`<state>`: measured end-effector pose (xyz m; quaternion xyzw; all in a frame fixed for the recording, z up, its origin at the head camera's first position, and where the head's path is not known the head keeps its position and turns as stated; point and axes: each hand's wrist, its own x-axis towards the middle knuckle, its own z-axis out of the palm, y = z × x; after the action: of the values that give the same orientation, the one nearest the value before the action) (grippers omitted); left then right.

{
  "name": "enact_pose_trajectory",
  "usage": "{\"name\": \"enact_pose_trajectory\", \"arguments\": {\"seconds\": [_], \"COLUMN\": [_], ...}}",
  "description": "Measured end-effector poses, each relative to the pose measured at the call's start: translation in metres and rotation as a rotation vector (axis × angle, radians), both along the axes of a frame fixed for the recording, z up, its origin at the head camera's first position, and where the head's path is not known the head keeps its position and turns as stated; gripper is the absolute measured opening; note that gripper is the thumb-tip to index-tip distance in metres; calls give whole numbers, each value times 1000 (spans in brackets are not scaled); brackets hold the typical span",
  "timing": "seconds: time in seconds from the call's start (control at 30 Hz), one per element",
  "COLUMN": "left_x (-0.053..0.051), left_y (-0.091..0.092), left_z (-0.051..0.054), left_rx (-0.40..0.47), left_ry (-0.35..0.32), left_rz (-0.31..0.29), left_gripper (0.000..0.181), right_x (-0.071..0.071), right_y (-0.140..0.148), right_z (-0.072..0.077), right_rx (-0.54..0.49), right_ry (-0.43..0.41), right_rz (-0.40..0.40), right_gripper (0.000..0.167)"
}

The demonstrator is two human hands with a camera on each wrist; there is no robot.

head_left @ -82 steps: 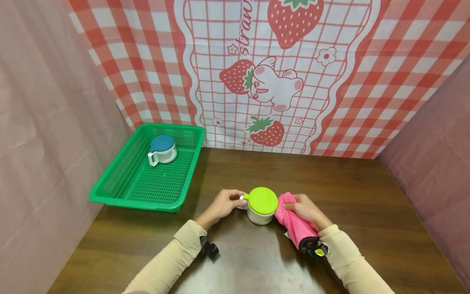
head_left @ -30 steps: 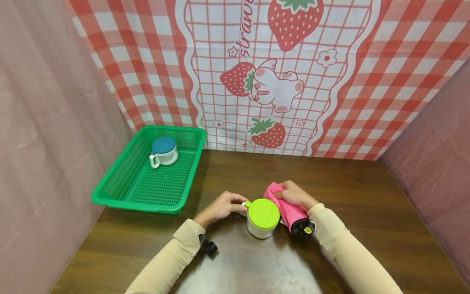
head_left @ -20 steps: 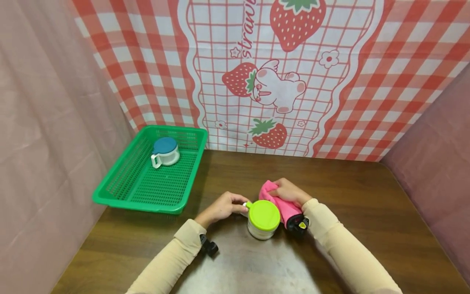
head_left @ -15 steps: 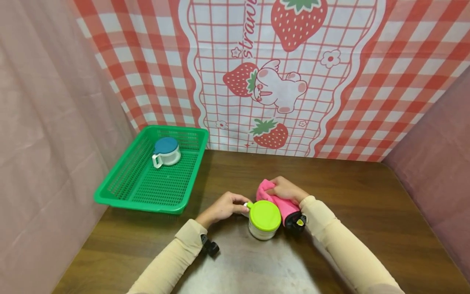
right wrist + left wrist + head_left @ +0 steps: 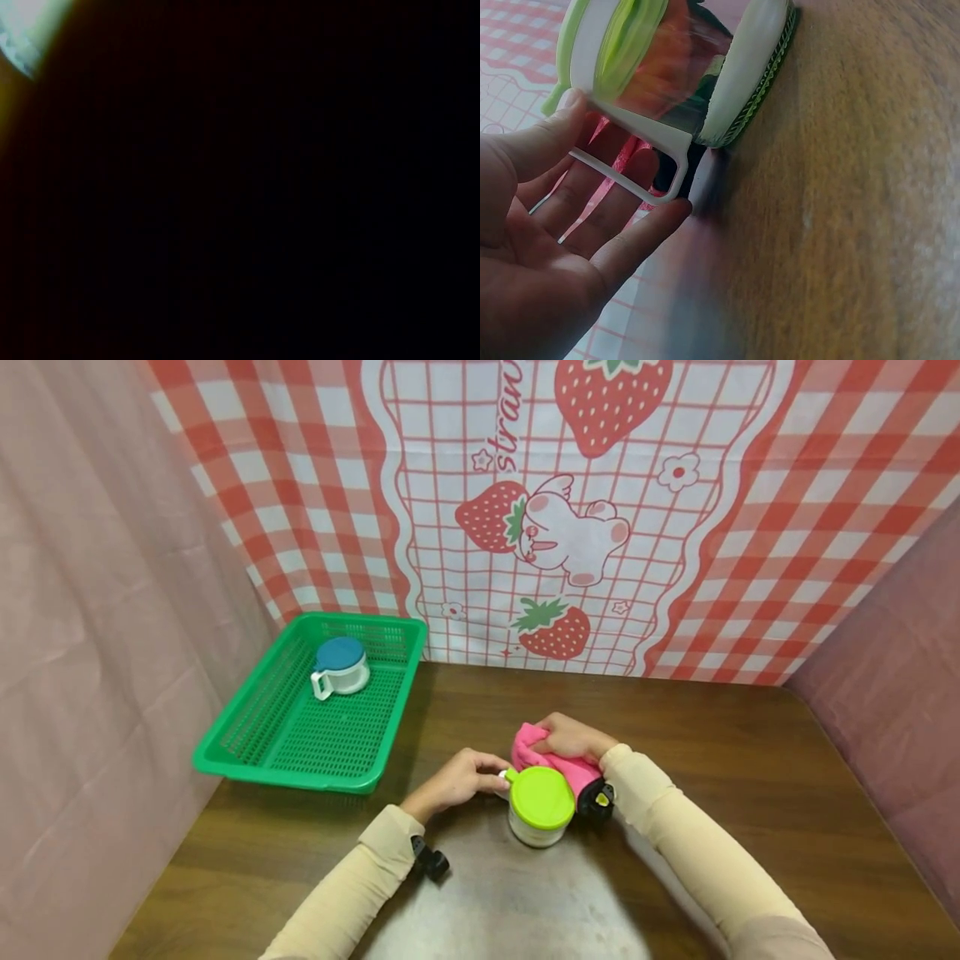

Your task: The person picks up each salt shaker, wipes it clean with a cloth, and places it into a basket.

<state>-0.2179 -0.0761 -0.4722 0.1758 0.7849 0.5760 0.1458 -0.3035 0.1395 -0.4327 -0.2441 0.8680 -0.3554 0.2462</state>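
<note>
Left hand (image 5: 457, 780): fingers pinching white handle (image 5: 646, 131) of lime-lidded jar (image 5: 542, 802), around middle of bench (image 5: 720, 735). Right hand (image 5: 573, 739): fingers clamped on pink cloth (image 5: 574, 769), on jar's far-edge side (right wrist view nearly black).

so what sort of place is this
Probably a staged tabletop booth rather than a real kitchen: a brown wood-grain table walled by plain pinkish fabric drapes and a red-and-white checked strawberry-print cloth backdrop.
</note>
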Motion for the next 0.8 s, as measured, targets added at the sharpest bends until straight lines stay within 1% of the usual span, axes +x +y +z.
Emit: {"name": "enact_pose_trajectory", "arguments": {"seconds": [0.07,0.17,0.3,0.43,0.63,0.8], "left_x": [-1,-1,-2,-1,1,0], "left_y": [0,-1,-2,-1,-1,0], "left_z": [1,1,2,1,-1,-2], "left_rx": [-2,-12,-29,-30,-16,-18], "left_ry": [0,23,36,34,18,28], "left_rz": [-5,-11,-10,-14,-20,-17], "left_gripper": [24,25,25,24,23,23], "right_x": [-1,-2,-4,-3,3,7], "right_y": [-2,-5,-7,-7,-5,1], "right_z": [1,2,2,1,2,3], "right_rx": [4,9,16,28,37,43], "right_ry": [-2,-6,-1,1,5,14], "right_rz": [8,22,37,37,14,-37], "right_gripper": [13,13,11,11,14,14]}}
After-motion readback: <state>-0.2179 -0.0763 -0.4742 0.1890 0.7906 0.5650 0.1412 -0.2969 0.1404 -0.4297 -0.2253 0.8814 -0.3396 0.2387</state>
